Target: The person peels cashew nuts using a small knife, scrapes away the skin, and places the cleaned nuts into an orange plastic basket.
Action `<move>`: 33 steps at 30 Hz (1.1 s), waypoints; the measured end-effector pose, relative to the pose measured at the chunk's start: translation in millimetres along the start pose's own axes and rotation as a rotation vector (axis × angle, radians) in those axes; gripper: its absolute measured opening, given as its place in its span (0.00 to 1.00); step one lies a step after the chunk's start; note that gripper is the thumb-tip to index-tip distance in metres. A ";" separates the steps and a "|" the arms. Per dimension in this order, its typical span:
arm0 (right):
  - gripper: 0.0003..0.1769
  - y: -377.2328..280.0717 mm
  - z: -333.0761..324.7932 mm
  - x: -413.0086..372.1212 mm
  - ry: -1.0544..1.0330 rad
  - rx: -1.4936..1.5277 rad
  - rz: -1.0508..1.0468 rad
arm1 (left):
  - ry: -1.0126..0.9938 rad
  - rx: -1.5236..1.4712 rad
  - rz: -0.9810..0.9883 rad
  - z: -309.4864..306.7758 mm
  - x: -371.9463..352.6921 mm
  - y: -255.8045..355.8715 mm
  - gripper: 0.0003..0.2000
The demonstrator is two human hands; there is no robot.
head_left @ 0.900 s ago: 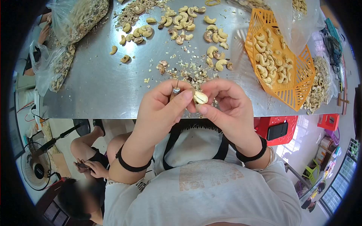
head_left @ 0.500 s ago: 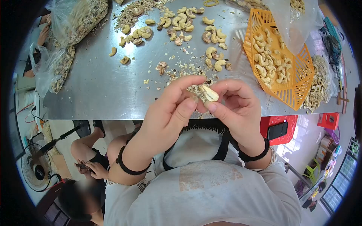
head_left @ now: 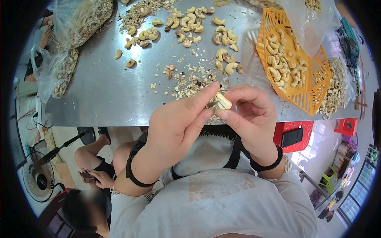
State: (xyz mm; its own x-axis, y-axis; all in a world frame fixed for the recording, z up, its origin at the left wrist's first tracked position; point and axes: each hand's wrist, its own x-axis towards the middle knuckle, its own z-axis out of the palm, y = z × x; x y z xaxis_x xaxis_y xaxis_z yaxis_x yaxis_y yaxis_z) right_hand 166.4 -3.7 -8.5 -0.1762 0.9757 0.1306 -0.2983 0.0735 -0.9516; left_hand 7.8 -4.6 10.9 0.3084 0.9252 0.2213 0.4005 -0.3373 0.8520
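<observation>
Between thumb and fingers, my right hand (head_left: 252,109) pinches a pale cashew piece (head_left: 224,102) just above the table's front edge. My left hand (head_left: 180,121) meets it from the left, its index finger extended and its thumb near the cashew. A small dark thing (head_left: 212,104), perhaps a blade tip, shows between the left fingers and the nut; the rest of it is hidden. Beyond the hands lie crumbs and skins (head_left: 192,82) on the metal table (head_left: 107,93). Loose cashews (head_left: 191,22) are grouped farther back.
An orange basket (head_left: 293,94) with cashews stands at the right, beside a bag of cashews (head_left: 336,89). Plastic bags of scraps (head_left: 85,23) lie at the left. A phone (head_left: 292,137) rests on a red stool (head_left: 278,129). Another person (head_left: 89,210) sits at the lower left.
My left hand has turned, and its index finger is straighter over the cashew. More of the crumb pile shows behind the hands. My right hand has barely moved.
</observation>
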 end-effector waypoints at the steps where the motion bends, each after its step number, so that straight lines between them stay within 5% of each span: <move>1: 0.15 0.2 0.7 -0.2 0.003 -0.001 -0.007 | 0.024 0.035 0.056 0.5 0.3 -2.6 0.17; 3: 0.14 0.5 1.5 -0.3 0.006 -0.002 -0.012 | 0.049 0.069 0.113 -0.4 0.1 -3.7 0.17; 11: 0.14 -0.1 1.1 1.1 -0.012 0.070 0.013 | -0.036 -0.163 -0.183 -5.2 -2.3 4.8 0.17; 18: 0.14 1.0 -0.2 2.5 -0.013 0.050 -0.012 | -0.067 -0.096 -0.171 -6.5 -1.1 5.4 0.17; 21: 0.14 0.5 -1.5 3.2 -0.030 0.033 -0.031 | -0.002 -0.018 -0.005 -4.3 0.4 2.7 0.17; 24: 0.14 0.1 -1.5 3.2 -0.063 0.073 -0.011 | -0.015 0.003 -0.064 -6.5 -0.7 2.3 0.16; 30: 0.14 -1.3 -2.1 4.0 -0.032 0.151 0.049 | -0.121 -0.487 -0.402 -9.7 -0.3 3.4 0.14; 33: 0.15 -9.2 -9.4 7.4 0.180 0.038 0.003 | -0.065 -0.499 -0.458 -7.9 1.2 2.4 0.13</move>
State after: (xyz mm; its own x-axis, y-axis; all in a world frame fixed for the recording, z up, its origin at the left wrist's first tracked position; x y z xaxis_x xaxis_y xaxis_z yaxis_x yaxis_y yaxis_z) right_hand 176.7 4.8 -1.4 -0.0073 0.9974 0.0721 -0.3341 0.0655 -0.9402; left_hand 2.3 -2.9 17.0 0.2601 0.9378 -0.2298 0.0615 0.2215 0.9732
